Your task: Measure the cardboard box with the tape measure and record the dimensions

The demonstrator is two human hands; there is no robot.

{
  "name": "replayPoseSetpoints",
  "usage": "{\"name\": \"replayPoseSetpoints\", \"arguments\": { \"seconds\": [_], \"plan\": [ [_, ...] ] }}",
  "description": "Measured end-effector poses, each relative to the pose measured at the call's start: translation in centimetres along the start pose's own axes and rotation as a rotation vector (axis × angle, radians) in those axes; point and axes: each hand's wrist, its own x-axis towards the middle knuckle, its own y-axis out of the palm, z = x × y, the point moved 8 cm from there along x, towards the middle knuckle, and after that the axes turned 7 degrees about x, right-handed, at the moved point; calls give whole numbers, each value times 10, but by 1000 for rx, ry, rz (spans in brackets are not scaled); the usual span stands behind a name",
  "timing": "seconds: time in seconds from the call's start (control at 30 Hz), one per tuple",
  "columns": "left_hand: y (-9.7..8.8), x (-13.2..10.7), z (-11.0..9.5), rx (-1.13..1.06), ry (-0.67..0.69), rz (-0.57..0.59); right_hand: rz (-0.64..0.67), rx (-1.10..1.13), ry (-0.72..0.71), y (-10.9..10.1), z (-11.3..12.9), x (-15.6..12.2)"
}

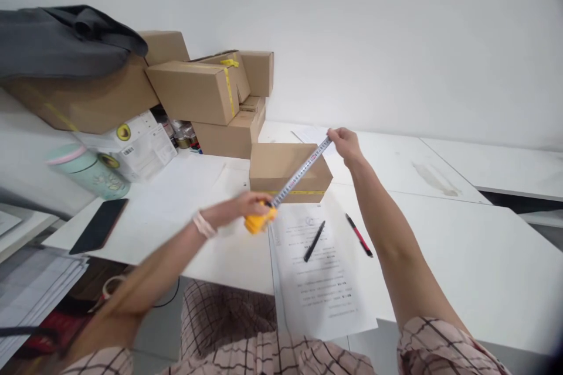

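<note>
My left hand is closed around the yellow case of a tape measure, slightly blurred by motion. From the case a metal blade runs up to the right. My right hand pinches the blade's free end. Under the stretched blade, a closed cardboard box with a yellow strip along its near side lies on the white table. Whether the blade touches the box I cannot tell. In front of the box are printed sheets with a black pen on them.
A red and black pen lies right of the sheets. At the left are a dark phone, a mint-green tumbler and a white carton. Stacked cardboard boxes and a dark grey bag stand behind, near the wall.
</note>
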Motion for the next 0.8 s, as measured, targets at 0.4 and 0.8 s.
{"name": "replayPoseSetpoints", "arguments": {
  "seconds": [0.4, 0.8],
  "plan": [
    [83, 56, 0, -486, 216, -230, 296, -646, 25, 119, -33, 39],
    [80, 42, 4, -443, 175, -290, 227, -295, 59, 96, -40, 35]
  ]
}}
